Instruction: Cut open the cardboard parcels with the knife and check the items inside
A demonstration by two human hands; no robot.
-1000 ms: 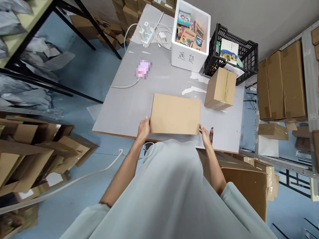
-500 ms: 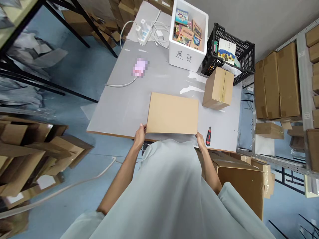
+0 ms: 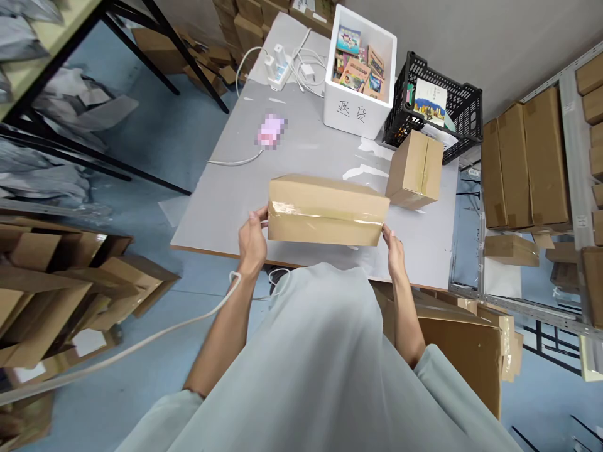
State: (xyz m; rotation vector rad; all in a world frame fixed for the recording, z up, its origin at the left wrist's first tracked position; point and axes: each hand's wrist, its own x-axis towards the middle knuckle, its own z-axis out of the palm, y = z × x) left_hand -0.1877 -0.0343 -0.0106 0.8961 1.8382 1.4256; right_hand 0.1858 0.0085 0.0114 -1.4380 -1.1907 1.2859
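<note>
A long brown cardboard box (image 3: 325, 213) is held between my two hands over the front of the grey table (image 3: 226, 207). Shiny tape runs along its side that faces me. My left hand (image 3: 253, 238) grips the left end, its fingers partly hidden behind the box. At the lower right corner my right hand (image 3: 394, 250) has its fingertips on the other end. To the right stands a smaller taped cardboard box (image 3: 414, 169).
A white foam box (image 3: 355, 116) of small colourful books and a black crate (image 3: 464, 103) line the back. A power strip (image 3: 280, 72) with cables and a blurred pink item (image 3: 271, 130) lie left. Cardboard boxes (image 3: 546, 157) fill shelves at right; more cartons (image 3: 108, 282) lie on the floor.
The long box has tipped up, so its taped side now faces me instead of the plain face. Both hands have risen with it. The red and black cutter is no longer visible.
</note>
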